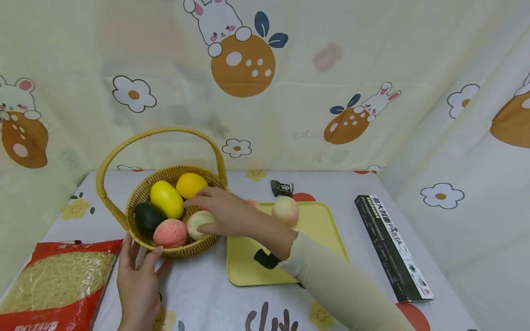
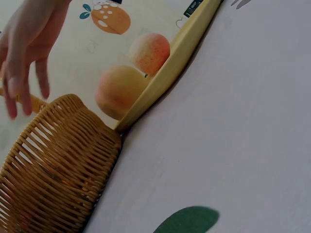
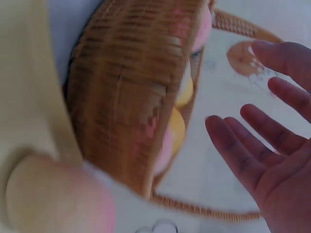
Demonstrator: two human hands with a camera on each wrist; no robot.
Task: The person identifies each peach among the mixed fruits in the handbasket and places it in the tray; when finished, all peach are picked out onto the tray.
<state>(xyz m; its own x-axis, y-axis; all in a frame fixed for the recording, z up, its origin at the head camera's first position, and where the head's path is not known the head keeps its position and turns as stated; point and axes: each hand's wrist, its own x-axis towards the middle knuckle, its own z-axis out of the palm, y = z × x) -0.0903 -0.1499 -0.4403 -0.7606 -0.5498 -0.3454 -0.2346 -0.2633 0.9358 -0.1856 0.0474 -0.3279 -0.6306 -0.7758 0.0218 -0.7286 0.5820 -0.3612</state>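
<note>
My right hand (image 1: 225, 212) reaches over the right side of a wicker basket (image 1: 188, 250), its fingers spread and holding nothing in the right wrist view. Below it lies a pale round fruit (image 1: 195, 224), partly covered by the hand. A pink fruit (image 1: 170, 233), a dark green avocado (image 1: 149, 219), a yellow mango (image 1: 166, 199) and a lemon (image 1: 191, 185) also lie in the basket. My left hand (image 1: 138, 280) is at the basket's front left, fingertips and thumb right at its side. On the yellow tray (image 1: 244, 271) sits a peach (image 1: 285, 210); another peach (image 2: 121, 91) shows in the left wrist view.
A red bag of pasta (image 1: 62, 280) lies at the left of the table. The black pasta box (image 1: 393, 248) lies at the right. Behind the tray is a small black packet (image 1: 281, 188). The basket's tall handle (image 1: 161, 132) arches over it.
</note>
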